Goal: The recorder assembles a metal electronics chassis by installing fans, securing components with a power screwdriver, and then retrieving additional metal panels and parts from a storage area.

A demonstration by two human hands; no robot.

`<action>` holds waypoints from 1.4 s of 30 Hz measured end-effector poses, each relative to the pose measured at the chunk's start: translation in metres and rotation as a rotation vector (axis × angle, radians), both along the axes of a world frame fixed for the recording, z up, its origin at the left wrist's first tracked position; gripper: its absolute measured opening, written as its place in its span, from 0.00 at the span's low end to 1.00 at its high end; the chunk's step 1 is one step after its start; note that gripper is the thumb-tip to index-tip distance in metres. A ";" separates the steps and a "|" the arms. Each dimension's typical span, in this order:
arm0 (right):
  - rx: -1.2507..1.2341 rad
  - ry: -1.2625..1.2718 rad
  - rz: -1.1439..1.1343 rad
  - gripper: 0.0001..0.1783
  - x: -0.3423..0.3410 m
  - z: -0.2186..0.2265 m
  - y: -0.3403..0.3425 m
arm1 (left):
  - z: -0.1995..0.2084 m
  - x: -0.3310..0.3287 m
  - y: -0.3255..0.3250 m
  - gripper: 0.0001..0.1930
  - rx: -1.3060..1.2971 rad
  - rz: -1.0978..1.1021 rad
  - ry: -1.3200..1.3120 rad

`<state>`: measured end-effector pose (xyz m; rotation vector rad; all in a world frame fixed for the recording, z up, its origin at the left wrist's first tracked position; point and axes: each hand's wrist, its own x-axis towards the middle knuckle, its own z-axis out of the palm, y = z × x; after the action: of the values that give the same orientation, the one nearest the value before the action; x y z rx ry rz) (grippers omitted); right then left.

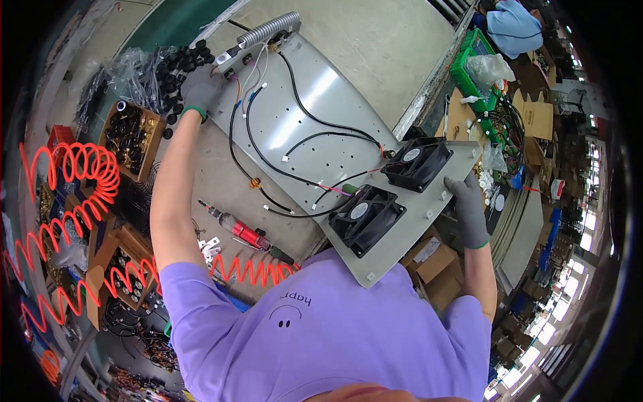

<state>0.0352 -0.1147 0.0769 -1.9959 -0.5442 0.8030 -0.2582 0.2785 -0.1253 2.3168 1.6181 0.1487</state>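
A large grey metal panel (315, 100) lies slantwise in front of me, its near end reaching over to my chest. My left hand (201, 92), in a grey glove with a green cuff, is closed on the panel's far left corner, beside the connectors. At the near right, my right hand (467, 211) grips the bent edge, its fingers partly hidden underneath. Two black cooling fans (418, 164) are fixed near that end. Black cables (293, 84) with white plugs run loosely across the plate. A silver ribbed coil (271, 30) stands along the far end.
A red and black power screwdriver (242, 230) lies on the workbench (224, 171), left of the panel. Red coiled hose (94, 161) hangs at the left, near a cardboard box of parts (134, 141) and black caps (181, 67). Green crates (462, 67) and a person (514, 28) are at the far right.
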 end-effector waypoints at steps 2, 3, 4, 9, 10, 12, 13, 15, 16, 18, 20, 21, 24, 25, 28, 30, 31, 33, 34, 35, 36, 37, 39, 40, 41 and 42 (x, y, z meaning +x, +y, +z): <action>-0.038 0.003 0.022 0.17 0.002 0.001 -0.001 | 0.005 0.000 -0.001 0.21 -0.043 0.026 -0.017; -0.073 0.003 0.044 0.17 0.004 0.003 -0.002 | 0.007 0.000 -0.003 0.21 -0.084 0.052 -0.037; -0.074 0.009 0.049 0.17 0.013 0.007 -0.003 | 0.006 -0.004 -0.007 0.21 -0.085 0.058 -0.031; -0.048 0.229 -0.140 0.24 0.084 -0.010 -0.012 | 0.001 -0.016 -0.062 0.18 0.322 0.357 -0.407; 0.030 0.222 -0.176 0.25 0.091 -0.014 -0.009 | 0.003 -0.017 -0.083 0.18 0.327 0.366 -0.396; 0.133 0.116 -0.213 0.27 0.097 -0.035 -0.006 | 0.008 -0.012 -0.131 0.16 0.216 0.539 -0.827; 0.275 0.054 -0.144 0.28 0.104 -0.047 -0.006 | 0.008 -0.006 -0.158 0.16 0.129 0.653 -0.875; 0.431 -0.059 -0.068 0.33 0.116 -0.066 0.001 | -0.012 -0.007 -0.217 0.17 -0.025 0.759 -0.762; 0.444 -0.041 -0.043 0.33 0.120 -0.075 0.004 | -0.042 -0.010 -0.253 0.13 -0.137 0.838 -0.936; 0.488 0.324 -0.082 0.34 0.130 -0.084 0.009 | -0.034 0.002 -0.316 0.11 -0.286 0.908 -0.893; 0.545 0.341 0.027 0.36 0.125 -0.090 0.022 | -0.034 0.014 -0.364 0.10 -0.465 1.058 -0.956; 0.697 0.437 0.164 0.36 0.133 -0.104 0.025 | -0.026 0.021 -0.378 0.09 -0.605 1.155 -0.988; 0.836 0.532 0.311 0.37 0.134 -0.107 0.045 | -0.055 0.031 -0.404 0.11 -0.841 1.285 -1.293; 0.881 0.623 0.480 0.35 0.141 -0.110 0.046 | -0.046 0.035 -0.401 0.13 -0.873 1.183 -1.359; 0.886 0.606 0.434 0.34 0.126 -0.094 0.042 | -0.026 0.059 -0.385 0.14 -0.747 1.047 -1.511; 0.845 0.577 0.318 0.33 0.113 -0.080 0.043 | -0.073 0.051 -0.384 0.18 -0.730 1.034 -1.408; 0.799 0.566 0.261 0.31 0.103 -0.070 0.045 | -0.107 0.042 -0.388 0.21 -0.656 0.962 -1.466; 0.753 0.597 0.229 0.29 0.099 -0.049 0.048 | -0.113 0.049 -0.382 0.29 -0.498 0.961 -1.322; 0.756 0.599 0.205 0.29 0.106 -0.051 0.047 | -0.061 0.060 -0.372 0.29 -0.509 0.935 -1.301; 0.731 0.559 0.217 0.28 0.112 -0.048 0.052 | -0.002 0.081 -0.361 0.30 -0.845 1.033 -1.576; 0.705 0.528 0.249 0.27 0.115 -0.043 0.059 | 0.056 0.116 -0.354 0.32 -1.184 1.122 -1.849; 0.722 0.531 0.241 0.27 0.119 -0.033 0.066 | 0.080 0.126 -0.350 0.32 -1.177 1.106 -1.841; 0.782 0.483 0.306 0.24 0.127 -0.016 0.083 | 0.105 0.140 -0.341 0.32 -1.307 0.935 -2.069; 0.799 0.483 0.295 0.24 0.136 -0.012 0.088 | 0.100 0.146 -0.338 0.33 -1.254 1.001 -2.116; 0.827 0.505 0.283 0.23 0.146 -0.008 0.090 | 0.103 0.155 -0.331 0.33 -1.213 1.076 -2.032; 0.849 0.524 0.279 0.22 0.158 -0.008 0.091 | 0.104 0.168 -0.325 0.32 -1.169 1.152 -1.957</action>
<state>0.1937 -0.0239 0.0691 -0.9014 -0.7021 1.0010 -0.0903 -0.0466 -0.0210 -0.2489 0.9071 0.9202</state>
